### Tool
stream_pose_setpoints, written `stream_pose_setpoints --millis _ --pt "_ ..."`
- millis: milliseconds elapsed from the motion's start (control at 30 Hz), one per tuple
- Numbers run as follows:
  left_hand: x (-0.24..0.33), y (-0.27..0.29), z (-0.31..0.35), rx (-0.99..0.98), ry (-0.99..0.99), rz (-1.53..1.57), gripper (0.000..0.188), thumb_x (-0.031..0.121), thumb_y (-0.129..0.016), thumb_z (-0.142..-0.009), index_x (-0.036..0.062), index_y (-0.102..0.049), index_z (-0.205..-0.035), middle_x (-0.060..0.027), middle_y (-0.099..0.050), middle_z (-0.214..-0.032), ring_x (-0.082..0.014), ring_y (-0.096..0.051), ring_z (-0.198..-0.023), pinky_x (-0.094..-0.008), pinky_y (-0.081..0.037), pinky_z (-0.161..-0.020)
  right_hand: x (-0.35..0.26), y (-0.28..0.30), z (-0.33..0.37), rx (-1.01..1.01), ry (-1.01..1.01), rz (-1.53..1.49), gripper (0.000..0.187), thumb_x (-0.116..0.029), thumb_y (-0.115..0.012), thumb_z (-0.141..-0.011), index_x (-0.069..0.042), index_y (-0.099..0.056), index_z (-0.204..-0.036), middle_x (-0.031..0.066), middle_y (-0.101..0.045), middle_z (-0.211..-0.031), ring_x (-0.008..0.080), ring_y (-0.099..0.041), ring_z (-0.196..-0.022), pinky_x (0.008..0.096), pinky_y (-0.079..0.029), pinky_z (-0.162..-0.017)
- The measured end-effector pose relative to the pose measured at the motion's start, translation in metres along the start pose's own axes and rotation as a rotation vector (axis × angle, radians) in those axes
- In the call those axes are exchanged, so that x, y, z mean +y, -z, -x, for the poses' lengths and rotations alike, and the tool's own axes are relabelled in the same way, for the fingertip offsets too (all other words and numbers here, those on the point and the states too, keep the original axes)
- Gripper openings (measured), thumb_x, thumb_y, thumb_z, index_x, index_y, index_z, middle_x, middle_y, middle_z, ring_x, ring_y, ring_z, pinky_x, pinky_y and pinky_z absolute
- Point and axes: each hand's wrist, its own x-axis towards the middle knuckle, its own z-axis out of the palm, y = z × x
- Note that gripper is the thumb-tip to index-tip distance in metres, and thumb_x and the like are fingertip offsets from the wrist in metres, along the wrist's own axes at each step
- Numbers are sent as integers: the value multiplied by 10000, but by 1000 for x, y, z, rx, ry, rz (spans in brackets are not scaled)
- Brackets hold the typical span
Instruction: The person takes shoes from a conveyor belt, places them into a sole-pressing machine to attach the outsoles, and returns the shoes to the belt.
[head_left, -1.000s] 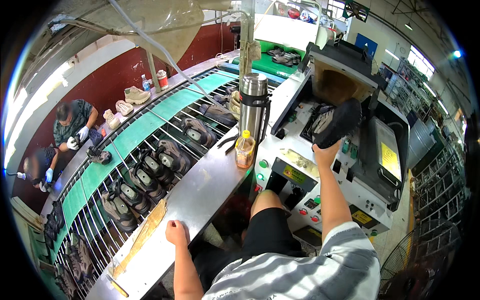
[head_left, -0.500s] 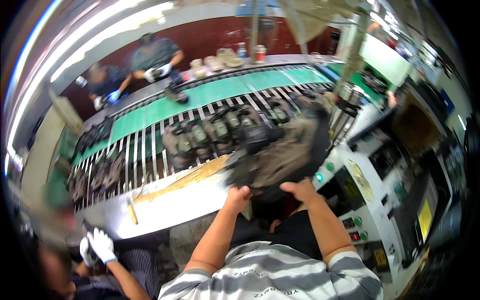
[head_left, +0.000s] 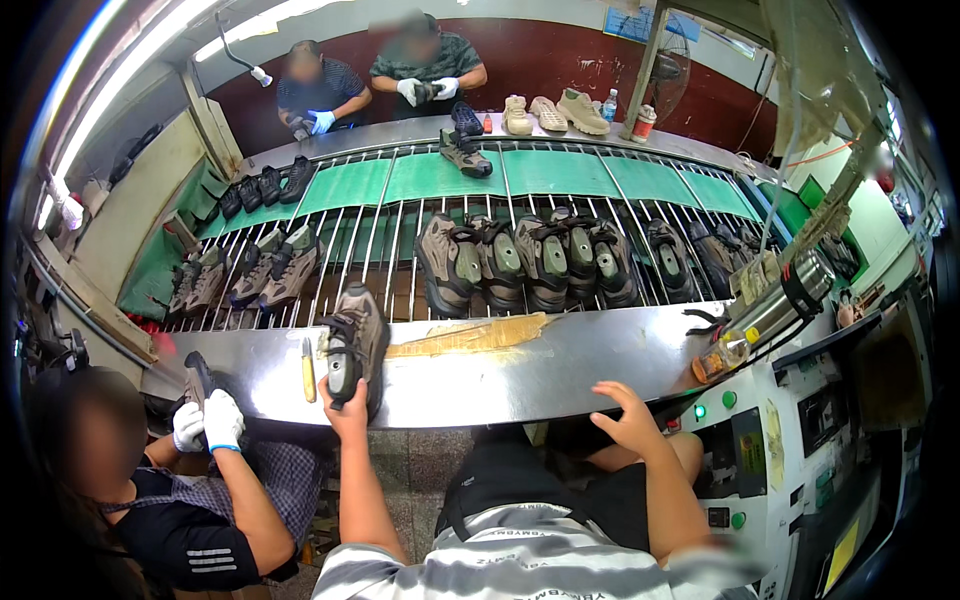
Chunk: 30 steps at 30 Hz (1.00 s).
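Observation:
My left hand (head_left: 345, 405) grips a brown-and-black sneaker (head_left: 362, 322) by its heel end, over the metal ledge (head_left: 470, 385). A grey-green shoe form shows in the sneaker's opening, and its toe points away from me. Over the ledge's near edge, further right, my right hand (head_left: 630, 420) is empty, its fingers apart. Just left of the held sneaker lies a yellow-handled tool (head_left: 308, 370). A torn strip of brown tape or card (head_left: 465, 337) sticks to the ledge to the right of it.
Behind the ledge, a rail conveyor (head_left: 390, 240) carries several similar sneakers (head_left: 545, 262). At left, a seated co-worker's gloved hands (head_left: 222, 420) hold a shoe; two people work across the line. A steel flask (head_left: 790, 295) and a bottle (head_left: 722, 357) stand right, beside a control-panel machine (head_left: 740, 450).
The view has turned left. Both hands were at blurred dark-brown footwear in front of me; now my left hand has a sneaker further left, and my right hand is apart and empty.

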Motion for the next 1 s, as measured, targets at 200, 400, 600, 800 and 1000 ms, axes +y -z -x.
stream_pose_setpoints --millis 200,400,600,800,1000 --pt "-1 -93 -54 108 -17 -48 523 219 -809 -690 71 -542 -1116 -116 -650 -968 -280 -641 -884 -369 -486 -821 42 24 40 271 -186 60 313 -101 -703 -756 -25 -648 -1054 122 -629 -1128 289 -582 -1089 350 -452 -944" --pt "-20 -178 -135 50 -6 -285 648 342 -811 -689 87 -520 -1208 -199 -645 -1033 -370 -632 -951 -428 -484 -836 68 69 79 515 -363 163 226 -19 -665 -751 6 -637 -975 130 -641 -1015 272 -618 -962 343 -480 -848" --pt "-45 -236 -140 -114 36 -303 835 406 -853 -674 0 -461 -1289 -218 -573 -1219 -333 -593 -1052 -422 -464 -944 137 129 142 1002 -406 321 104 -3 -636 -783 5 -643 -887 109 -637 -860 207 -609 -751 299 -492 -726" --pt "-100 -226 -98 130 -327 -566 686 312 -669 -842 -92 -419 -1337 -278 -525 -1289 -438 -531 -1144 -471 -435 -975 200 233 171 1389 -472 403 116 -49 -641 -802 -4 -655 -908 93 -648 -799 176 -629 -733 276 -493 -689" --pt "14 -260 72 -359 -428 -718 476 214 -573 -857 -93 -532 -1219 -265 -573 -1211 -422 -529 -1120 -462 -401 -990 257 380 247 1684 -851 665 230 -202 -647 -779 -91 -659 -979 102 -642 -957 272 -620 -871 381 -504 -764"
